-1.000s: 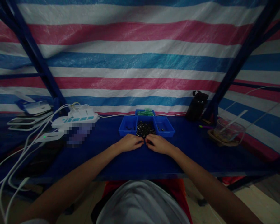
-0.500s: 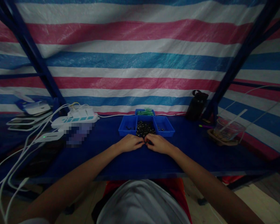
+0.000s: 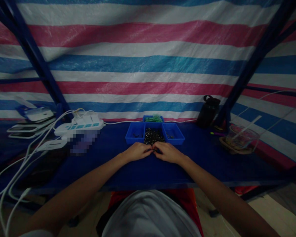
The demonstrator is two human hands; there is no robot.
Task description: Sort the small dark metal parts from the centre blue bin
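Note:
My left hand (image 3: 138, 151) and my right hand (image 3: 168, 152) meet at the fingertips, just in front of a blue bin full of small dark and shiny metal parts (image 3: 154, 135). Both are closed in a pinch. A small dark piece shows between the right fingers, too small to name; whatever the left fingertips pinch is hidden. To the left of the pile is a blue bin (image 3: 130, 139) with a few dark bits in it. On the right, another blue bin (image 3: 179, 139) holds a few small shiny pieces. Green packets (image 3: 154, 119) fill a bin behind.
A white power strip (image 3: 88, 126) with plugs and white cables lies at left, near stacked phones (image 3: 27, 128). At right stand a black bottle (image 3: 207, 112) and a clear plastic cup (image 3: 244, 135) on a brown tray. Striped sheeting (image 3: 148, 65) hangs behind the blue table (image 3: 148, 174).
Both hands stay in nearly the same place, with only a slight shift at the fingertips. The bins have not moved.

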